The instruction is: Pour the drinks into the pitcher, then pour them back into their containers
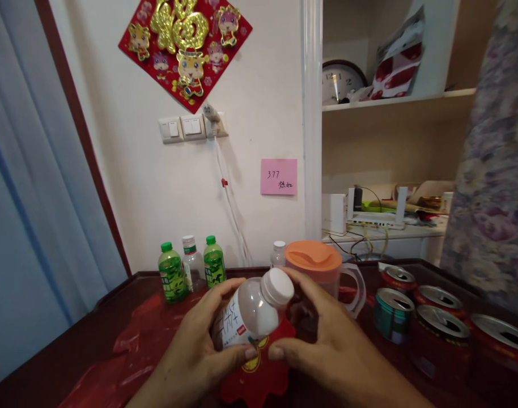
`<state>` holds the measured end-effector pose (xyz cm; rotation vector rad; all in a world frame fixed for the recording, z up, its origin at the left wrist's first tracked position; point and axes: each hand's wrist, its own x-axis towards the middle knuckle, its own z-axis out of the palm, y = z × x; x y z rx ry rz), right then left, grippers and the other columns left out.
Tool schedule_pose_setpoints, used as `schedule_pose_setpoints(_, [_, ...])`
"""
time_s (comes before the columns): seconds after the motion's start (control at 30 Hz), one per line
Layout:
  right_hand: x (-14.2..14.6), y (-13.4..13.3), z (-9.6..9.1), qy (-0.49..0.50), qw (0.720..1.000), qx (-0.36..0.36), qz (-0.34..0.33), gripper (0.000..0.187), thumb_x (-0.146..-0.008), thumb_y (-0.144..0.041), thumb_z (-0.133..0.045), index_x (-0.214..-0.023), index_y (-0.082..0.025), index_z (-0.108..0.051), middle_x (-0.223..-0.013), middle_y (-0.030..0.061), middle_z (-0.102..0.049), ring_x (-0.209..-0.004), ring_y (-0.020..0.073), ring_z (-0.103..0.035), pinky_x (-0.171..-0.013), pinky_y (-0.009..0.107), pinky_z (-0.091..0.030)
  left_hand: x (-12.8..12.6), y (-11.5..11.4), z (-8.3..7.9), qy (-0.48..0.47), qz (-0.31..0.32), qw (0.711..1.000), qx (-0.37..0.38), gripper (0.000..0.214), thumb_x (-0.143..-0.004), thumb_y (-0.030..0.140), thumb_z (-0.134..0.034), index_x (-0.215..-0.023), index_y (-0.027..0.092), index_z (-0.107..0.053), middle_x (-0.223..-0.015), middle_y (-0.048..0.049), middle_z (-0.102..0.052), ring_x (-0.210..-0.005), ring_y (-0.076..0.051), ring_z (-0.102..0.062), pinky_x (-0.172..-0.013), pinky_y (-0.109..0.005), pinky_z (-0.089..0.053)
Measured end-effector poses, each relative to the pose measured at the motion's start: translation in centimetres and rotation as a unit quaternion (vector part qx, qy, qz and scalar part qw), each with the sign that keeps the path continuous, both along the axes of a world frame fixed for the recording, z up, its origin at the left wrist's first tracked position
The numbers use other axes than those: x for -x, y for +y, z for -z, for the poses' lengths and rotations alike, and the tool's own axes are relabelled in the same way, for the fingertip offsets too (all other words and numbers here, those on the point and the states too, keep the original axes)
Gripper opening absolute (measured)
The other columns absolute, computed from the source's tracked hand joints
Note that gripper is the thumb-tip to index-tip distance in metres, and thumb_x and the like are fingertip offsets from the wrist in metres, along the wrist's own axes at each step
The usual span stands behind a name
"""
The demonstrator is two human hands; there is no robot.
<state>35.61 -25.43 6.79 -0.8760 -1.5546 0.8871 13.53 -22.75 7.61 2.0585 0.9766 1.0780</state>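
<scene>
One clear plastic bottle with a white screw cap (259, 309), its white label bearing black characters and a small red patch, tilts toward two o'clock above the dark red bench (67, 345). Left hand (203, 337): fingers wrapped around the bottle's body. Right hand (327, 334): fingers curved beside the cap; contact cannot be told. Counts, relative to the held bottle: ten o'clock, two green-capped green bottles (172, 275) and one clear white-capped bottle (194, 266); two o'clock, one translucent orange-lidded pitcher (313, 258); three o'clock, five metal cans (394, 314), one teal.
</scene>
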Motion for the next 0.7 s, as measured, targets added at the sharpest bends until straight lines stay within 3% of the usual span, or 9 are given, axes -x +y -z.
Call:
schedule_pose_setpoints(0.07, [-0.2, -0.2, -0.4, -0.002, 0.999, 0.002, 0.033, 0.066, -0.072, -0.029, -0.083, -0.132, -0.024, -0.055, -0.124, 0.0069, -0.061, -0.110, 0.0271, -0.057, -0.094, 0.041, -0.047, 0.3, 0.3, 0.0, 0.057, -0.030, 0.993, -0.100, 0.061, -0.078, 0.034, -0.079, -0.133, 0.032, -0.052, -0.133, -0.0077, -0.060, -0.119, -0.032, -0.059, -0.101, -0.049, -0.050])
schedule_pose_setpoints(0.17, [-0.2, -0.5, -1.0, -0.030, 0.998, -0.003, 0.061, 0.033, -0.084, -0.037, -0.071, -0.110, -0.021, -0.061, -0.100, 0.0039, -0.065, -0.087, 0.0214, -0.060, -0.076, 0.034, -0.048, 0.7, 0.7, 0.0, 0.135, -0.066, 0.960, -0.238, 0.057, -0.082, 0.031, -0.075, -0.133, 0.037, -0.051, -0.130, -0.0047, -0.062, -0.119, -0.031, -0.058, -0.103, -0.051, -0.047])
schedule_pose_setpoints(0.23, [0.0, -0.5, -1.1, -0.054, 0.996, -0.008, 0.066, 0.021, -0.091, -0.038, -0.063, -0.102, -0.020, -0.060, -0.089, 0.0020, -0.064, -0.077, 0.0188, -0.057, -0.068, 0.031, -0.045, 0.9, 0.9, 0.1, 0.168, -0.071, 0.942, -0.281, 0.057, -0.085, 0.032, -0.072, -0.136, 0.039, -0.048, -0.131, -0.0045, -0.061, -0.119, -0.031, -0.057, -0.101, -0.050, -0.048])
schedule_pose_setpoints(0.33, [0.0, -0.6, -1.0, -0.085, 0.993, -0.028, 0.077, 0.013, -0.095, -0.033, -0.058, -0.101, -0.021, -0.058, -0.090, 0.0014, -0.063, -0.079, 0.0190, -0.058, -0.070, 0.032, -0.044, 1.2, 1.0, 0.3, 0.194, -0.067, 0.931, -0.300, 0.060, -0.086, 0.033, -0.071, -0.139, 0.039, -0.045, -0.133, -0.0054, -0.060, -0.121, -0.032, -0.056, -0.100, -0.050, -0.048])
schedule_pose_setpoints(0.4, [-0.2, -0.7, -0.9, -0.103, 0.989, -0.064, 0.087, 0.014, -0.093, -0.027, -0.058, -0.106, -0.023, -0.059, -0.099, 0.0020, -0.063, -0.090, 0.0203, -0.058, -0.078, 0.034, -0.045, 1.3, 1.1, 0.3, 0.199, -0.058, 0.932, -0.299, 0.060, -0.088, 0.033, -0.070, -0.141, 0.040, -0.043, -0.134, -0.0055, -0.060, -0.121, -0.031, -0.056, -0.100, -0.050, -0.048])
schedule_pose_setpoints(0.57, [-1.0, -0.8, -0.8, -0.140, 0.978, -0.143, 0.051, 0.038, -0.087, -0.011, -0.053, -0.121, -0.028, -0.056, -0.126, 0.0006, -0.055, -0.117, 0.0190, -0.050, -0.099, 0.036, -0.040, 1.8, 1.4, 0.1, 0.208, -0.048, 0.936, -0.281, 0.058, -0.090, 0.033, -0.067, -0.142, 0.040, -0.042, -0.136, -0.0051, -0.059, -0.123, -0.031, -0.055, -0.101, -0.050, -0.046])
schedule_pose_setpoints(0.63, [-1.1, -0.6, -0.7, -0.139, 0.980, -0.126, 0.061, 0.053, -0.084, -0.013, -0.061, -0.133, -0.030, -0.049, -0.136, 0.0011, -0.050, -0.123, 0.0205, -0.046, -0.104, 0.039, -0.037, 1.9, 1.4, 0.1, 0.212, -0.049, 0.935, -0.281, 0.061, -0.089, 0.032, -0.068, -0.143, 0.041, -0.042, -0.137, -0.0048, -0.058, -0.124, -0.032, -0.054, -0.102, -0.051, -0.046])
schedule_pose_setpoints(0.7, [-1.1, -0.5, -0.6, -0.145, 0.983, -0.079, 0.082, 0.051, -0.085, -0.021, -0.068, -0.133, -0.027, -0.050, -0.131, 0.0034, -0.055, -0.116, 0.0229, -0.051, -0.098, 0.040, -0.041, 1.9, 1.4, 0.2, 0.218, -0.047, 0.933, -0.284, 0.064, -0.087, 0.030, -0.070, -0.143, 0.041, -0.041, -0.138, -0.0041, -0.058, -0.125, -0.032, -0.053, -0.103, -0.051, -0.045])
